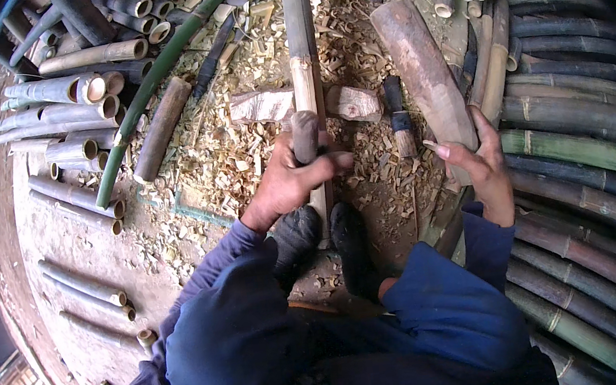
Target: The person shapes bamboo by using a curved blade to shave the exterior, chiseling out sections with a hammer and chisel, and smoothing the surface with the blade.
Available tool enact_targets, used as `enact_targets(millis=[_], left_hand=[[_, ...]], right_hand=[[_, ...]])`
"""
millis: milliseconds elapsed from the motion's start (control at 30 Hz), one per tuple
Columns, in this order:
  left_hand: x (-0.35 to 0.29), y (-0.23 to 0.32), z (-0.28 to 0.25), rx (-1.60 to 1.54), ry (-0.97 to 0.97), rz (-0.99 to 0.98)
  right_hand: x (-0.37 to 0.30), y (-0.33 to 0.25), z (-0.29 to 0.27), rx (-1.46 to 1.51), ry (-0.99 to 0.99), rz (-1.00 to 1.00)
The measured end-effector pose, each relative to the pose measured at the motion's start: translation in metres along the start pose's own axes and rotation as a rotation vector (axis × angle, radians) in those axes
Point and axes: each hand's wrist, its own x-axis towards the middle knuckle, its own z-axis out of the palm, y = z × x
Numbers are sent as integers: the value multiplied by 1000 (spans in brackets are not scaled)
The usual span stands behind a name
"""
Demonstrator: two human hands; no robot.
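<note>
My left hand (285, 184) is closed around a short round wooden handle (305, 133), held over a bamboo pole (298, 40). Whatever lies below that handle is hidden. The pole points away from me and crosses a pale wood block (263, 106), its near end between my dark-shod feet. On the right, my right hand (488, 170) grips the narrow near end of a thick wooden club (419, 63). The club's broad end is raised away from me. Between the hands lies a tool with a dark, wrapped middle (399, 116).
Wood chips (242, 154) cover the ground around the block. Long bamboo poles (571, 110) are stacked at the right. Cut bamboo tubes (64, 115) lie at the left, beside a green bamboo pole (155, 76). A dark-sheathed tool (213, 58) and a bamboo piece (162, 129) rest among the chips.
</note>
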Motion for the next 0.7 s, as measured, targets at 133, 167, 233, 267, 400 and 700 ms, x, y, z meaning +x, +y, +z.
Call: enact_targets(millis=[133,167,233,267,400,700], left_hand=[[31,17,-1,-95,113,43],[32,-4,-8,-268,192,32],[20,-27,-19,-450,327,-72],[12,-43,-32,-607,351,-144],[-16,-82,-54,-829,536,-263],[-15,-100,-46,-845,533,-252]], right_hand=[[-14,2,2,-18,89,-35],[-13,-5,2,-8,36,-15],[-14,-11,-3,-13,-34,66],[-14,-11,-7,-23,-56,118],[-13,10,-10,-30,-53,148],[-19,0,7,14,-48,14]])
